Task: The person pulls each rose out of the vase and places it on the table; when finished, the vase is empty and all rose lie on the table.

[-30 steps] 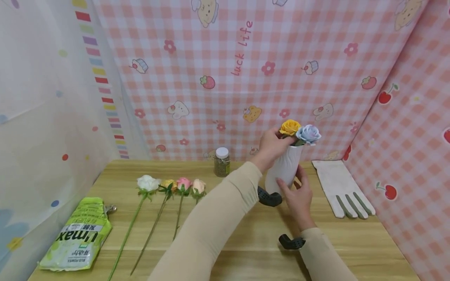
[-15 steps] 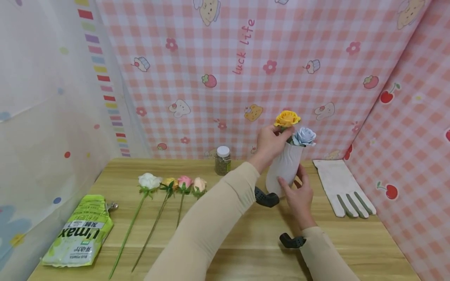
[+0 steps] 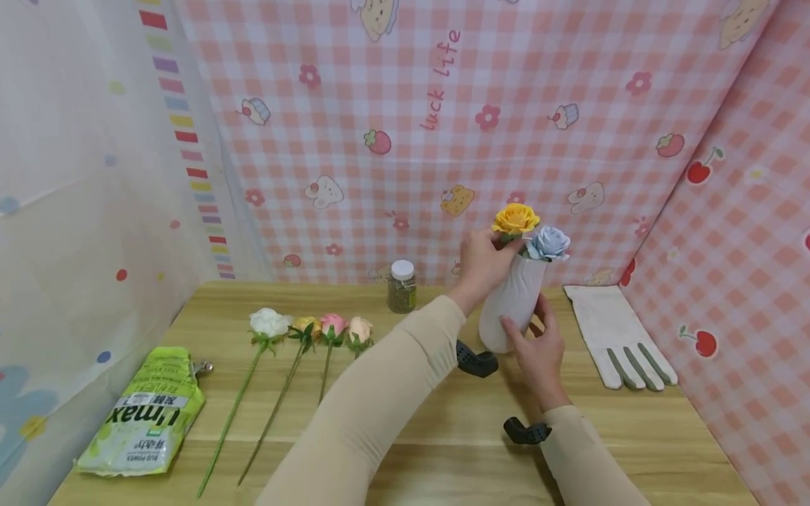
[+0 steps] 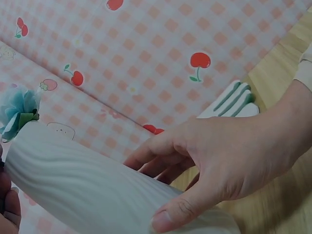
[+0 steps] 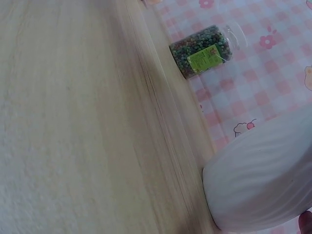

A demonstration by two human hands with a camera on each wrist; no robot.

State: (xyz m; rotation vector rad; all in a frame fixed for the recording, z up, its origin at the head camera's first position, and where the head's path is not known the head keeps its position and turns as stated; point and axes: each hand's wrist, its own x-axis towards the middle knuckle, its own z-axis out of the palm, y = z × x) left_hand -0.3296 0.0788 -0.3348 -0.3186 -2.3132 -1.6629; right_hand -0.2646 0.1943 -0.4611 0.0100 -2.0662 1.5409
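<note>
My left hand pinches a yellow rose just under its bloom, over the mouth of a white ribbed vase. The rose's lower stem is hidden by the hand and the vase. A pale blue rose stands in the same vase, its bloom at the right of the rim. Lower down, my right hand holds the vase, thumb on the near side and fingers round the far right. The vase leans to the right. In the left wrist view the right hand spans the vase's lower part.
Left on the wooden table lie a white rose, an orange-yellow one, a pink one and a peach one. A green bag lies far left, a jar stands behind, gloves lie right.
The yellow rose has come up higher above the rim in my left hand, then sunk very slightly. The blue rose has shifted a little left. My right hand keeps its hold on the vase.
</note>
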